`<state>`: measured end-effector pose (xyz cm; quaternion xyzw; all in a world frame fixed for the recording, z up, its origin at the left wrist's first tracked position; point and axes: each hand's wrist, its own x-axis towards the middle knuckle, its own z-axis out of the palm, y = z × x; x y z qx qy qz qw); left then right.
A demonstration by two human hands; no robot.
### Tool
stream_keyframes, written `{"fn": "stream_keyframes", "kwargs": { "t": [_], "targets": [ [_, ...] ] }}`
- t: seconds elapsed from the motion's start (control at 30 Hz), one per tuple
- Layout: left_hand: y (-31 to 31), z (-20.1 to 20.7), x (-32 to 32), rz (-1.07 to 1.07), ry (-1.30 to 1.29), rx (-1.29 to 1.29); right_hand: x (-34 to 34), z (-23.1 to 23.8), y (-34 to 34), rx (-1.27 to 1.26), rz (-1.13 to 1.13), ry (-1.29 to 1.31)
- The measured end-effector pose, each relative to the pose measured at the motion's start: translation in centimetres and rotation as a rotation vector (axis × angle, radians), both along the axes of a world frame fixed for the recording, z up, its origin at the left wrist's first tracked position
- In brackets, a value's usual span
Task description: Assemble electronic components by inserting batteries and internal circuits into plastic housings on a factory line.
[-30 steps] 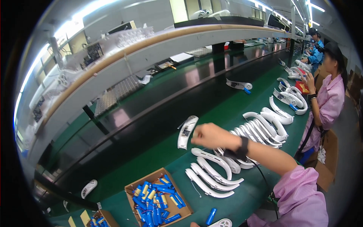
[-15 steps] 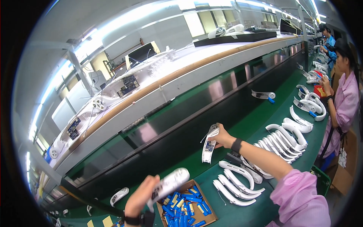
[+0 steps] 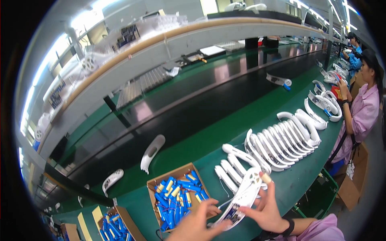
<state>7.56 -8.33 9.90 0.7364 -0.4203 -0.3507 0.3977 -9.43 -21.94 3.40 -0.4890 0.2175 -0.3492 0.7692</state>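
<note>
A white curved plastic housing (image 3: pixel 246 192), with a circuit board (image 3: pixel 232 212) in its lower part, lies tilted in front of me. My right hand (image 3: pixel 267 211) grips it from the right, thumb on the inner side and a yellow cover on one raised fingertip. At the housing's lower end is my left hand (image 3: pixel 201 223), slightly smeared, its fingers apart; whether it touches the housing I cannot tell. Left of the hands stands a cardboard box (image 3: pixel 151 197) of blue battery packs (image 3: pixel 173 201). Behind the held housing, more white housings (image 3: pixel 231 168) lie side by side on the green table.
A dark conveyor belt (image 3: pixel 193 104) runs beyond the table, with white parts (image 3: pixel 152 152) along its near side. A second box (image 3: pixel 130 225) of blue batteries stands at lower left. Housings form a long row (image 3: pixel 281 144) at right, near a co-worker in pink (image 3: pixel 364 104).
The white part from my left hand now lies by the belt, and that hand has come to the right. My right hand has brought its housing closer to me. The view has shifted.
</note>
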Motion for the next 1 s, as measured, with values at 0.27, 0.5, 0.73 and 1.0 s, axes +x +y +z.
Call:
{"fn": "stream_keyframes", "kwargs": {
  "t": [0.27,0.5,0.73,1.0],
  "targets": [
    [7.4,-3.7,-4.8,0.101,0.234,0.245,-5.0,-2.2,2.6,-0.808,0.146,0.633],
    [9.5,-6.1,-5.3,0.086,-0.008,0.201,-0.4,-4.4,5.0,-0.890,0.432,0.390],
    [9.7,-7.0,-6.6,0.255,0.126,0.099,0.1,-4.2,4.9,-0.793,0.425,0.436],
    [7.9,-7.2,-7.0,0.472,0.147,0.076,-0.4,-5.5,4.7,-0.854,0.341,0.261]
  ]
}}
